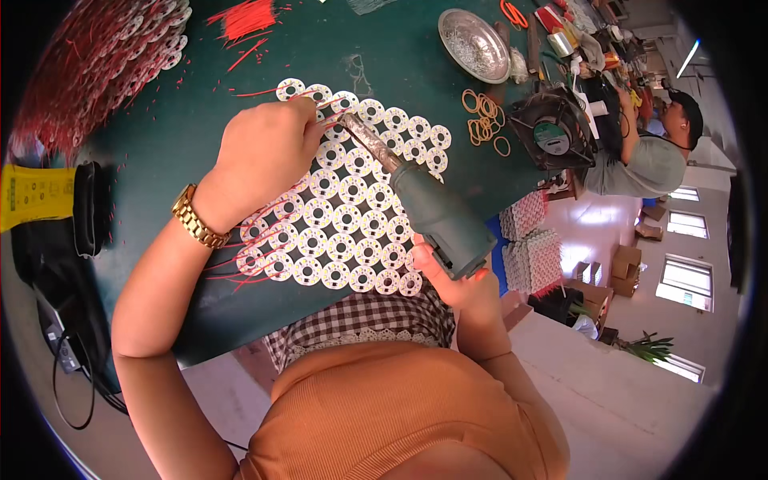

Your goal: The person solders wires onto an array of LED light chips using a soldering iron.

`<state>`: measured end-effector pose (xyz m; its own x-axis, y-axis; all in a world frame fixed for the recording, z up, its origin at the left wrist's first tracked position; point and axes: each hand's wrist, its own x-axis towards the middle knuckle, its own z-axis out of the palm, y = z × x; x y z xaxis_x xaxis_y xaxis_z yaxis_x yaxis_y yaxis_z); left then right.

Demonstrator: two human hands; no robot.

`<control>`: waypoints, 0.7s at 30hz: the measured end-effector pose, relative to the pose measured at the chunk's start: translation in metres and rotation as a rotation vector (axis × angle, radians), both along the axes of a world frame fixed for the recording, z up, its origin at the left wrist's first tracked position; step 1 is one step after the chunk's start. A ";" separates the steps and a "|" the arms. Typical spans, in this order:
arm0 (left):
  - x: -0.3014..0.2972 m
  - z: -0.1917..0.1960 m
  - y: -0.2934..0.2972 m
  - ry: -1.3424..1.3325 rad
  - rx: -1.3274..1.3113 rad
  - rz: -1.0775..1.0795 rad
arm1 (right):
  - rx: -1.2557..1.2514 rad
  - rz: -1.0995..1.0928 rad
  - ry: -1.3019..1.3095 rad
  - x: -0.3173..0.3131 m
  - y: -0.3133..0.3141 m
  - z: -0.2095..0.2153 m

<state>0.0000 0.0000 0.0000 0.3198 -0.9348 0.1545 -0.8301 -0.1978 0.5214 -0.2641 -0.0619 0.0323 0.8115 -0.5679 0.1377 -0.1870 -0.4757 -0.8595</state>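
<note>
A sheet of round white circuit boards [347,218], each with a centre hole and yellow chips, lies on the green table. My left hand [268,144] is over its upper left part, thumb and fingers pinched together. Thin red wires [260,232] run off the left-side boards, and a red wire seems to lie at the pinched fingertips. My right hand [456,284] is closed around a dark green soldering gun [440,212]. Its worn metal nozzle [370,142] points up and left, ending close to my left fingertips. The exact contact point is too small to make out.
Wired boards [112,64] are heaped at the far left; cut red wires [246,20] lie at the back. A metal dish [474,46], rubber bands [484,116] and a black fan [552,132] stand to the right. Another person [648,152] sits beyond the fan.
</note>
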 end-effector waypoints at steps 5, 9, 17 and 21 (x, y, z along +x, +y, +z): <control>0.000 0.000 0.001 -0.021 0.002 0.007 | 0.091 -0.028 0.029 0.000 0.003 0.002; 0.000 0.000 0.001 -0.011 -0.009 0.007 | 0.051 -0.012 0.000 0.001 0.002 -0.002; 0.002 -0.003 0.001 -0.023 -0.016 0.002 | 0.009 -0.020 0.007 0.001 0.002 -0.001; 0.001 -0.002 0.001 -0.016 0.012 0.008 | 0.008 -0.027 0.023 0.000 0.002 -0.003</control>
<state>0.0010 0.0010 -0.0017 0.3250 -0.9339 0.1487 -0.8367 -0.2107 0.5056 -0.2643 -0.0597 0.0293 0.7988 -0.5906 0.1149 -0.2193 -0.4637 -0.8585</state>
